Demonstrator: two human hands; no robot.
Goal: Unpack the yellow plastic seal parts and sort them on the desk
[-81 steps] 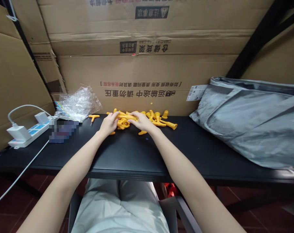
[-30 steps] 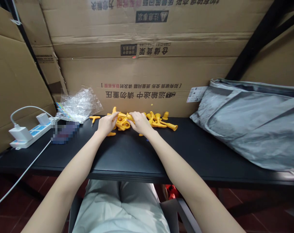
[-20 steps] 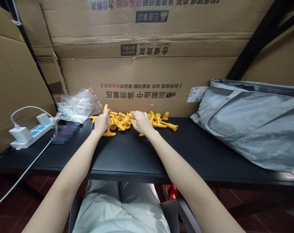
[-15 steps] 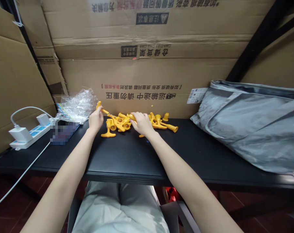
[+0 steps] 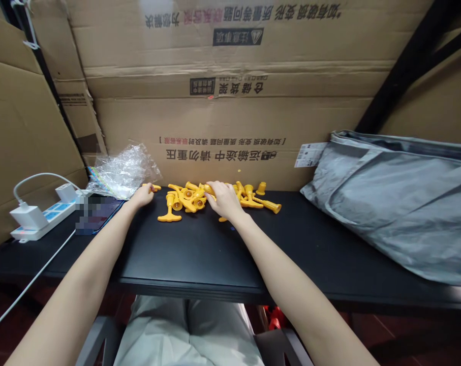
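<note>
"How do the grips stand?"

"The right hand (image 5: 226,199) pinches a yellow piece (image 5: 209,189) above the pile (image 5: 192,205). The left hand (image 5: 142,195) has its fingers bent against a yellow handle (image 5: 155,188), left of the pile; pinching or letting go, I can't tell."

"Which step is that?"

"Parting one handle from the rest, I'd judge. Next calls for freeing the left fingers without dragging it."

"Which way do they point?"

"What shows of the left one lies left to right, free end rightward. The right one's visible end points left; its full axis is hidden."

"And beyond?"

"On the bench (image 5: 192,254), at the pile's near left, a T-shaped handle (image 5: 170,218) points its stem far, crossbar near."
</note>
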